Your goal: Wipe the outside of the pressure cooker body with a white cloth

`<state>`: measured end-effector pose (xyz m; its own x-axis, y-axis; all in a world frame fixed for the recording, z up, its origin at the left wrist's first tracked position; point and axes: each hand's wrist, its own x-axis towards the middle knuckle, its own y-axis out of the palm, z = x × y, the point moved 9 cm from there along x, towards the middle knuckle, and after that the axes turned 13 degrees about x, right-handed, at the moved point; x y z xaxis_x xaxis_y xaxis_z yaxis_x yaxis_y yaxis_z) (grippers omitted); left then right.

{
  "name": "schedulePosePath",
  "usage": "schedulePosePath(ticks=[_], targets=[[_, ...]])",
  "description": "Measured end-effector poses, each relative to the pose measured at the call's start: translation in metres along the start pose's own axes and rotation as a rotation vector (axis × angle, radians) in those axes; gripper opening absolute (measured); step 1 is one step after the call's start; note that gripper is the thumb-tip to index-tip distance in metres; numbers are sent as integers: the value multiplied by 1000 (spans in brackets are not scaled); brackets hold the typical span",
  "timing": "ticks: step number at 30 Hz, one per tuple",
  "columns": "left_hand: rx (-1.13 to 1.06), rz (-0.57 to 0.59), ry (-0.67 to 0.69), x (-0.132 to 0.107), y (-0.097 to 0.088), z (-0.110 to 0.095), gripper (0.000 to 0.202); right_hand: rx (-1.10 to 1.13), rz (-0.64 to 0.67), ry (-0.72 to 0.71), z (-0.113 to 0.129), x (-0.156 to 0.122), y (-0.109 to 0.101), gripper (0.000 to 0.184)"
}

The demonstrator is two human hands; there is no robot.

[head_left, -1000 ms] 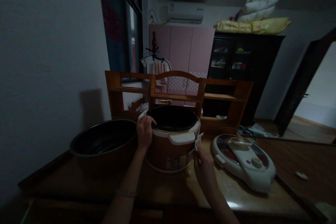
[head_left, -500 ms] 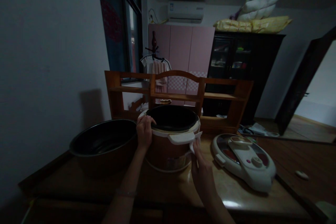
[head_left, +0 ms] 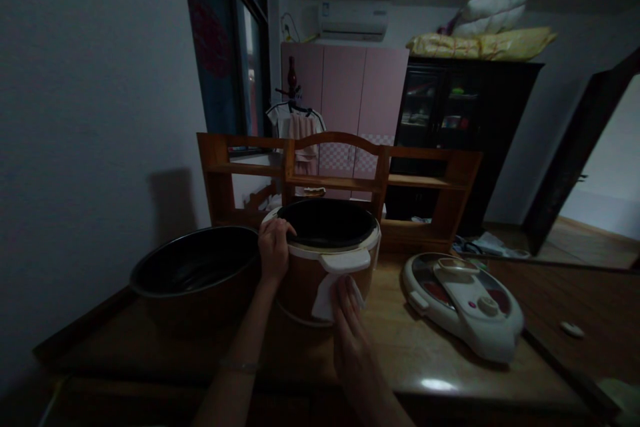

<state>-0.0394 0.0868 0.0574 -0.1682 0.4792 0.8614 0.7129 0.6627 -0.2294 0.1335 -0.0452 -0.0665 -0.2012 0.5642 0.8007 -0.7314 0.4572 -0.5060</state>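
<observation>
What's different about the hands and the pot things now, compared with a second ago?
The right hand slid the white cloth or tissue left, from the cooker's right side to its front, below the handle. The left hand stayed on the cooker's rim; the black pot and lid stayed put.

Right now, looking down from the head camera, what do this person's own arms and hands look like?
Both the left hand and the right hand are bare, with no gloves. No sleeves show on the visible forearms. A thin band circles the left wrist area; its material is too dim to tell. Nothing worn shows on the right forearm.
</observation>
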Motion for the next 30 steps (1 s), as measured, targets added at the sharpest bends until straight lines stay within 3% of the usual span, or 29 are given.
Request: schedulePosePath(ticks=[9, 15, 19, 25, 30], targets=[[7, 3, -2, 0, -1, -1, 48, -68, 284, -201, 20, 4, 32, 81], [31, 7, -3, 0, 1, 1, 51, -54, 391, -170, 18, -9, 40, 67], [25, 2, -20, 0, 0, 3, 50, -25, 388, -108, 12, -13, 33, 66], [17, 5, -3, 0, 0, 1, 49, 27, 236, -112, 13, -12, 4, 58], [17, 2, -6, 0, 0, 1, 51, 44, 207, -74, 3, -14, -15, 53]])
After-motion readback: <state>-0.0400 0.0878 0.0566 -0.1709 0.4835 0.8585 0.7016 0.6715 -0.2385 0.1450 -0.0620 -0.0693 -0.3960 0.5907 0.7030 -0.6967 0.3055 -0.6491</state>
